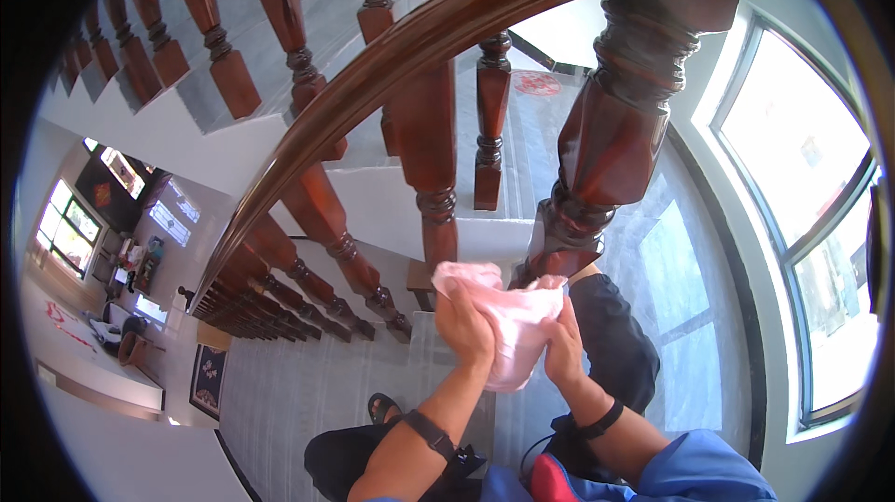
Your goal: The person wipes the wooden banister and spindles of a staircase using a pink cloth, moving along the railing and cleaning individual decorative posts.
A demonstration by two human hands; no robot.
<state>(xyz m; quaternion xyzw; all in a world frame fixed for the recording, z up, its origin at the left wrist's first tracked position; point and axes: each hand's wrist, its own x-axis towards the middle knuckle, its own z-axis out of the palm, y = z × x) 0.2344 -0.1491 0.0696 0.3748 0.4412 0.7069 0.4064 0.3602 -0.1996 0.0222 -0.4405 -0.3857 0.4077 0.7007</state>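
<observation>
A pink cloth is held between both hands, bunched at its upper edge. My left hand grips its left side, with the thumb lying over the cloth. On the right side, my right hand pinches the cloth between thumb and fingers. Just above and beyond the cloth stands a thick turned wooden newel post, glossy reddish brown. Whether the cloth touches the post's lower part cannot be told. A curved wooden handrail runs from the post down to the left, over several turned wooden balusters.
Grey stair treads descend at the lower left; more steps rise at the upper left behind balusters. A large window lies to the right beside the landing floor. Far below left is a room with a patterned mat and furniture.
</observation>
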